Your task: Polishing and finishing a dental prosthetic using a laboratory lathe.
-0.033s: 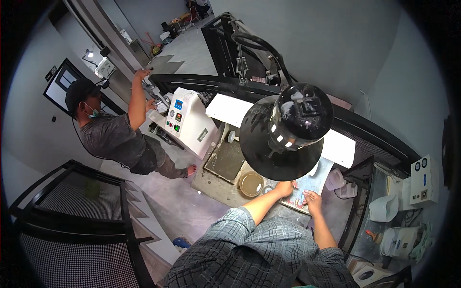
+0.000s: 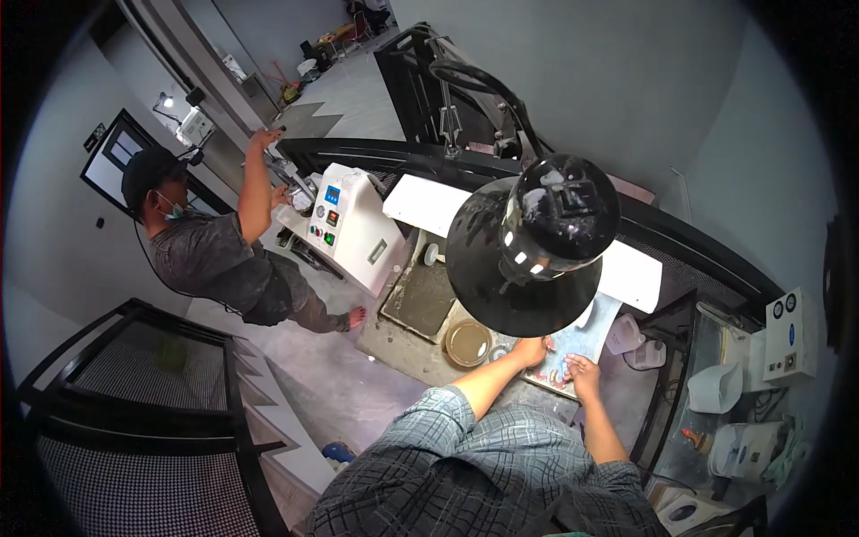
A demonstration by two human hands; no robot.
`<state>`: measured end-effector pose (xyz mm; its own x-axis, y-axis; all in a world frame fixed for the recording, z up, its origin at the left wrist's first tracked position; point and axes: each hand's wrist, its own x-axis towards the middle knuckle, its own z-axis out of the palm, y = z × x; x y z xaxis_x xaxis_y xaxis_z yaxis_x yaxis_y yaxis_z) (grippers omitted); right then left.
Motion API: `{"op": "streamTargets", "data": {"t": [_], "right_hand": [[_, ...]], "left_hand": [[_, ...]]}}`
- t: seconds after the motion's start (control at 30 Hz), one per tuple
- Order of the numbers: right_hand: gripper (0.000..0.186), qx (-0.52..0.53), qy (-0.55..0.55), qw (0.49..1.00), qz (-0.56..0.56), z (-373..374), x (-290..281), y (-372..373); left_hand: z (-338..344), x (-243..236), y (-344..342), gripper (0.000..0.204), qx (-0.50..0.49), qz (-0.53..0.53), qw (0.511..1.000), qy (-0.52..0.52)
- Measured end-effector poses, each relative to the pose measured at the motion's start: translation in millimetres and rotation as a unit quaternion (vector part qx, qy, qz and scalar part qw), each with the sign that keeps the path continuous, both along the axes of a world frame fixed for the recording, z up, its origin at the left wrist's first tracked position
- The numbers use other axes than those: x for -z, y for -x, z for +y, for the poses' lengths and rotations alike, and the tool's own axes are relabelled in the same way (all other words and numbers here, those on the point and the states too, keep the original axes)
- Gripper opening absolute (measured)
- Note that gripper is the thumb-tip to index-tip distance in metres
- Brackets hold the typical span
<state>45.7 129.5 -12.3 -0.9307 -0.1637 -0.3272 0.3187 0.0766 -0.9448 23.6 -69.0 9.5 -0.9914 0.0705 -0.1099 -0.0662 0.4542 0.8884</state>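
the left hand (image 2: 532,352) and right hand (image 2: 583,374) are narrow, fingers curled; i cannot tell what they grip. small reddish pieces (image 2: 557,380) lie between them on a pale blue board (image 2: 595,336). farther left stands a white machine (image 2: 362,233).

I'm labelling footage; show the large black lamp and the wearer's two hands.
Lamp (image 2: 501,282), head view: its black shade.
Left hand (image 2: 532,352), head view: its middle.
Right hand (image 2: 583,372), head view: its middle.
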Motion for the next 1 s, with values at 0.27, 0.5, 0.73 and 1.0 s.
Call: {"op": "streamTargets", "data": {"t": [0.27,0.5,0.73,1.0], "right_hand": [[0.020,0.008,0.003,1.000,0.007,0.4,3.2,-0.1],[0.020,0.005,-0.001,1.000,0.003,-1.5,-0.7,-0.8],[0.020,0.004,-0.006,1.000,0.003,-1.0,-0.2,-0.6],[0.020,0.000,-0.008,1.000,0.005,0.2,2.7,0.2]], "left_hand": [[-1.2,-7.5,0.3,0.014,0.012,0.026,0.999,-0.015],[-1.3,-9.7,-0.3,0.014,0.008,0.030,0.999,0.008],[-0.8,-8.1,-0.1,0.013,0.003,0.018,1.000,-0.006],[-1.4,-5.1,0.3,0.014,0.006,0.025,1.000,-0.002]]}}
